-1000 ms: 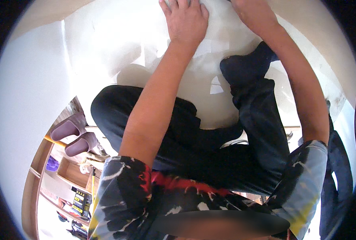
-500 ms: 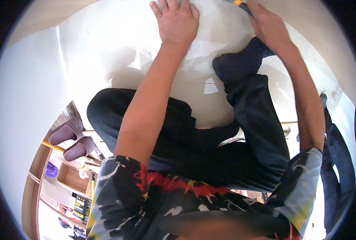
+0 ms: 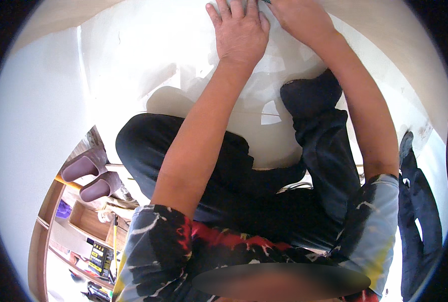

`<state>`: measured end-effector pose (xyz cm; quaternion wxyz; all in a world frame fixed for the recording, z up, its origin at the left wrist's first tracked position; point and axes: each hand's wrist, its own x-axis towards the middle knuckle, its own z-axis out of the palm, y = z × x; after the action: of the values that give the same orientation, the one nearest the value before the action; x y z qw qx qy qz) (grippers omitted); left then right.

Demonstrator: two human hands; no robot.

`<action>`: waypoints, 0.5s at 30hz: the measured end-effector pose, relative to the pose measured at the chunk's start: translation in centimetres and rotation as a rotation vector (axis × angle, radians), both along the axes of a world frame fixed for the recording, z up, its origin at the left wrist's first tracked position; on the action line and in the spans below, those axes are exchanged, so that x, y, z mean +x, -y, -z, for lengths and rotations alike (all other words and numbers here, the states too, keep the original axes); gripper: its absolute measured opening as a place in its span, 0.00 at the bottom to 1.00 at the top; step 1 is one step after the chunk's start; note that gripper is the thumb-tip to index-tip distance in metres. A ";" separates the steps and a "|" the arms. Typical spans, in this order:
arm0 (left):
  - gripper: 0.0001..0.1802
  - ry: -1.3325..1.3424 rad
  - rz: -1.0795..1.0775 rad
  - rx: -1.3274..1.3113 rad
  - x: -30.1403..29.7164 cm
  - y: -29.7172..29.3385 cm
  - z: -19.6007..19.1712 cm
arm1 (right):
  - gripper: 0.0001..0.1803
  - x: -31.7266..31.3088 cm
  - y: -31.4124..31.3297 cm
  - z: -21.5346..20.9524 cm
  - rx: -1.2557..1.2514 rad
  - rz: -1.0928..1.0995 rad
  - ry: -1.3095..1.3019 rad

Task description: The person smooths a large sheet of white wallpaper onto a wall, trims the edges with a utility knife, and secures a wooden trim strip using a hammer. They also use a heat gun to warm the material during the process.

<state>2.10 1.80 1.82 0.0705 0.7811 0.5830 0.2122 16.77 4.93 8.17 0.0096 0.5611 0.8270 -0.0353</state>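
My left hand [image 3: 241, 32] lies flat, palm down with fingers spread, on a pale, smooth board-like surface [image 3: 128, 60]. To its right, my right hand [image 3: 300, 19] is closed and low over the same surface, at the top edge of the view. A bit of a dark tool [image 3: 267, 1] shows by its fingertips; half a second ago this tool showed a dark-and-orange handle. Most of it is now hidden or out of view, and I cannot make out its working end.
My crossed legs in black trousers [image 3: 329, 151] and a dark sock [image 3: 309, 95] take up the middle. Purple slippers [image 3: 85, 168] and a wooden box [image 3: 85, 221] sit at lower left. Dark cloth [image 3: 420, 216] is at the right. A curved wooden edge [image 3: 395, 30] runs along the upper right.
My right hand has moved left with the tool, now close beside my left hand. My left hand sits slightly further right in view, still flat.
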 end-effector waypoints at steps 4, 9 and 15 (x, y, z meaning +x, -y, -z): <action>0.30 -0.015 -0.008 0.015 0.0 -0.3 -0.1 | 0.10 -0.7 -1.2 -0.3 -0.033 -0.062 0.013; 0.30 0.002 0.002 0.007 -0.1 -0.5 -0.1 | 0.09 -1.4 -1.3 -1.1 -0.089 -0.010 -0.010; 0.28 0.016 -0.008 -0.001 -0.1 -0.2 -0.3 | 0.09 0.0 -0.1 -2.3 -0.056 -0.003 0.029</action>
<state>1.97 1.96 2.16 0.0747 0.7770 0.5857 0.2182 16.77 5.01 10.48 0.0374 0.5596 0.8264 -0.0505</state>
